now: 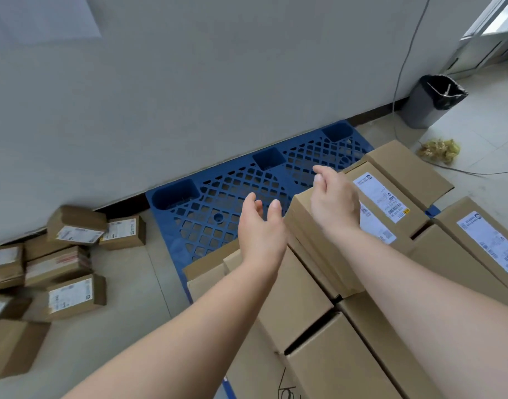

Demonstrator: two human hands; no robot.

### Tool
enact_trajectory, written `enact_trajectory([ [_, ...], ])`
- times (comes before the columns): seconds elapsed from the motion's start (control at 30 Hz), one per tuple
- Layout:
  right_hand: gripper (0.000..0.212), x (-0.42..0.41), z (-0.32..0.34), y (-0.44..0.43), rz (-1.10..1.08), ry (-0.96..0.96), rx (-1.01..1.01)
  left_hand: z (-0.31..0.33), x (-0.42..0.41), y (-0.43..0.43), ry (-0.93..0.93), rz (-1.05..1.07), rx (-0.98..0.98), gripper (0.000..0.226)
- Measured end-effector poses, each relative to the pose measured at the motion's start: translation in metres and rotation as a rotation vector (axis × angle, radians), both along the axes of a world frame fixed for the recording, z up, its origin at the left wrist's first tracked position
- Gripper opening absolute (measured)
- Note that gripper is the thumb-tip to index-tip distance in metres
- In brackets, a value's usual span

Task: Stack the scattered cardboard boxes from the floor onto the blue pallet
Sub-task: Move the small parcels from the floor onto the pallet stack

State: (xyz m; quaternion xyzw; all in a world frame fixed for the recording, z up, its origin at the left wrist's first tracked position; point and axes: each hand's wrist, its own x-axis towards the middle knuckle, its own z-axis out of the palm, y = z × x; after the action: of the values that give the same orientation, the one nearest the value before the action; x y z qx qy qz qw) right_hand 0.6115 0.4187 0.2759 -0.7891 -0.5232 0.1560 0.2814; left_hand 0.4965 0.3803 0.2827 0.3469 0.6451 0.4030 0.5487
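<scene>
A person's left hand [261,226] hangs open, fingers relaxed and holding nothing, over the blue pallet [218,197]. The right hand [334,201], fingers loosely curled and gripping nothing, is above the far end of a labelled cardboard box [313,240]; whether it touches the box cannot be told. That box lies on top of the stacked boxes [347,355] covering the pallet's near and right side. The pallet lies against a grey wall [189,82]. Scattered boxes [74,295] lie on the floor [126,283] to the left. A lined bin [428,102] stands at the wall to the right.
</scene>
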Motion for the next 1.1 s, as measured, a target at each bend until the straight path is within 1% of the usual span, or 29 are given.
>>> enact_trajectory([
  [0.13, 0.036, -0.059, 0.005, 0.007, 0.067, 0.051, 0.037, 0.004, -0.051, 0.005, 0.004, 0.056, 0.014, 0.047],
  [0.27, 0.036, -0.131, 0.004, 0.011, 0.147, 0.092, 0.051, 0.003, -0.118, 0.006, 0.018, 0.132, 0.037, 0.045],
  [0.4, 0.037, -0.214, 0.003, 0.011, 0.246, 0.132, 0.049, 0.000, -0.198, 0.005, 0.037, 0.238, 0.059, 0.042],
  [0.6, 0.036, -0.341, 0.003, 0.010, 0.412, 0.199, 0.026, -0.004, -0.323, -0.002, 0.090, 0.395, 0.035, 0.040],
  [0.73, 0.035, -0.425, -0.004, 0.009, 0.481, 0.239, 0.026, -0.007, -0.399, -0.009, 0.106, 0.480, 0.030, 0.040],
  [0.87, 0.028, -0.498, -0.012, 0.005, 0.538, 0.240, 0.011, -0.014, -0.467, -0.017, 0.101, 0.546, 0.032, 0.039],
  [1.1, 0.026, -0.600, -0.027, -0.011, 0.634, 0.223, -0.044, -0.039, -0.570, -0.037, 0.114, 0.656, -0.019, 0.038],
])
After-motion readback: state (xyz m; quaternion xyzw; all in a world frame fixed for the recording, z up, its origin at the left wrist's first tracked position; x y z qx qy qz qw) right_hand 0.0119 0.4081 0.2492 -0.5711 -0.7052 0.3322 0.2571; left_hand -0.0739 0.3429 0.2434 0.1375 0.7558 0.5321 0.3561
